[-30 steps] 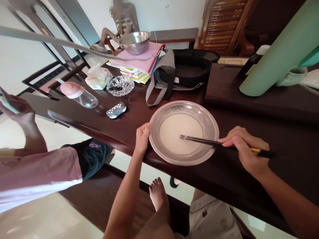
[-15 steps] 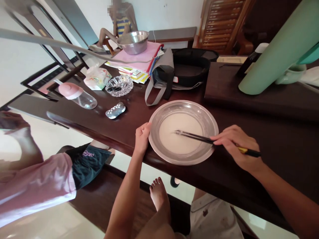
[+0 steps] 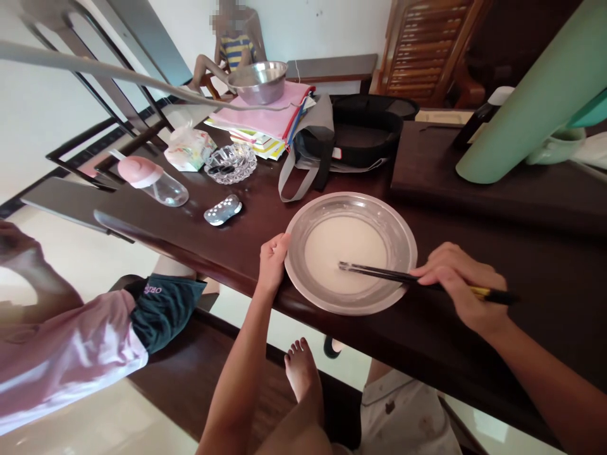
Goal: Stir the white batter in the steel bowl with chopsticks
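Note:
A wide metal basin [image 3: 298, 281] stands near the front edge of the dark wooden table, with a milky white liquid [image 3: 346, 243] in its bottom. My left hand [image 3: 274, 256] grips the basin's left rim, thumb on top. Closed around a pair of black chopsticks [image 3: 379, 272] is my right hand [image 3: 467, 284], just right of the basin. The chopsticks slant over the right rim, and their whitened tips are at the liquid. Yellow bands show near their rear ends.
Left on the table [image 3: 190, 249] are a game controller [image 3: 222, 210], a pink-lidded bottle [image 3: 154, 182], a glass ashtray [image 3: 231, 164] and a tissue pack [image 3: 190, 148]. Behind the basin lies a grey-black bag [image 3: 363, 139]. A steel bowl [image 3: 260, 85] tops stacked folders. A person [image 3: 71, 354] sits left.
My right hand has shifted slightly right and down, drawing the chopstick tips along the liquid. My left hand stays on the rim. The view has moved slightly.

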Action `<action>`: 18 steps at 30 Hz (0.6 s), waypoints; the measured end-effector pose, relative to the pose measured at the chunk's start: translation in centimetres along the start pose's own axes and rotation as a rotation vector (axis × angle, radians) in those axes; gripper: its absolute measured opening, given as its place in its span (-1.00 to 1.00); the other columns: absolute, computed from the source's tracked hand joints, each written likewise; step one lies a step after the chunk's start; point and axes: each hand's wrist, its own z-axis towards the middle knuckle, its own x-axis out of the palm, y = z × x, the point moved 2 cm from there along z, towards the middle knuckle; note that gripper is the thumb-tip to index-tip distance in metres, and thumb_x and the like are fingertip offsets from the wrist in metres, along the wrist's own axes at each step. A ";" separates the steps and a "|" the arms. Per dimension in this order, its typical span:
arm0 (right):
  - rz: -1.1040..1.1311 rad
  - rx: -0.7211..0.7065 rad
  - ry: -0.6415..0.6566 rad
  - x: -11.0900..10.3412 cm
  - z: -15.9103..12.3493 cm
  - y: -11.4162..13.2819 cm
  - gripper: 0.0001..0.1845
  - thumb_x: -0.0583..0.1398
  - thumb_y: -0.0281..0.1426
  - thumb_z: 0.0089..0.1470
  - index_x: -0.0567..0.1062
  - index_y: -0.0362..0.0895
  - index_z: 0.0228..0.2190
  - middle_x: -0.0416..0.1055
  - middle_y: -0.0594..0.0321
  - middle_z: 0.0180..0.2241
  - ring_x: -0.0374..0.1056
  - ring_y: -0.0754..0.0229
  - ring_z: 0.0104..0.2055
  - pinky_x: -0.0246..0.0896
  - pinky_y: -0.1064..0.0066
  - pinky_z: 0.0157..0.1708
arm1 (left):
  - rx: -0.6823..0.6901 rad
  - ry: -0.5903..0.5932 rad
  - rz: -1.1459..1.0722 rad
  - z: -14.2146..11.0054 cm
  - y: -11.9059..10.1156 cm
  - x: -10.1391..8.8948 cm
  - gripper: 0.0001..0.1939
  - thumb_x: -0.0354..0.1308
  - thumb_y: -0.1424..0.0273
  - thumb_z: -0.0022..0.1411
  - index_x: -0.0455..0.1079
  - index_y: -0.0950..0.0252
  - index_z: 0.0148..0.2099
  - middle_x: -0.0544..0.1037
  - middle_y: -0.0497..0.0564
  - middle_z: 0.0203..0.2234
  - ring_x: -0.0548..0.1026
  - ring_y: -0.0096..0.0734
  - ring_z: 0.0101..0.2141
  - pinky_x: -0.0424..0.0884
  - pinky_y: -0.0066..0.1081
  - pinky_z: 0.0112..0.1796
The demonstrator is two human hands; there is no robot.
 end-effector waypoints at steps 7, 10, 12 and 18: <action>-0.058 -0.024 -0.102 -0.2 0.0 -0.1 -0.71 0.11 -0.55 0.22 0.56 -0.03 -0.43 0.59 0.27 -0.41 0.39 0.16 -0.41 0.23 0.21 -0.33 | -0.001 0.001 0.002 0.0 0.3 0.0 -0.50 0.19 0.11 0.18 0.05 0.26 -0.58 0.04 -0.16 -0.65 -0.02 -0.56 -0.57 -0.02 -0.48 -0.55; -0.032 -0.095 0.018 0.1 0.0 0.3 -0.72 0.13 -0.56 0.20 0.57 -0.03 -0.41 0.61 0.27 -0.38 0.41 0.15 -0.39 0.25 0.19 -0.32 | -0.007 -0.004 0.003 0.0 0.4 -0.1 -0.49 0.19 0.09 0.17 0.05 0.26 -0.58 0.04 -0.16 -0.65 -0.01 -0.56 -0.57 -0.02 -0.48 -0.55; -0.081 -0.082 0.078 0.3 0.0 0.4 -0.77 0.17 -0.54 0.18 0.58 -0.03 -0.38 0.63 0.27 -0.33 0.44 0.13 -0.33 0.28 0.19 -0.27 | -0.007 -0.005 0.002 0.0 0.5 -0.1 -0.49 0.19 0.07 0.18 0.06 0.26 -0.58 0.05 -0.15 -0.65 -0.01 -0.56 -0.57 -0.02 -0.48 -0.55; -0.006 0.006 -0.059 0.1 -0.1 0.2 -0.71 0.12 -0.54 0.22 0.56 -0.02 -0.43 0.59 0.27 -0.41 0.39 0.14 -0.38 0.27 0.22 -0.34 | 0.014 0.036 -0.006 0.1 0.9 -0.2 -0.47 0.18 0.03 0.19 0.08 0.27 -0.57 0.05 -0.15 -0.64 -0.01 -0.56 -0.57 -0.01 -0.48 -0.55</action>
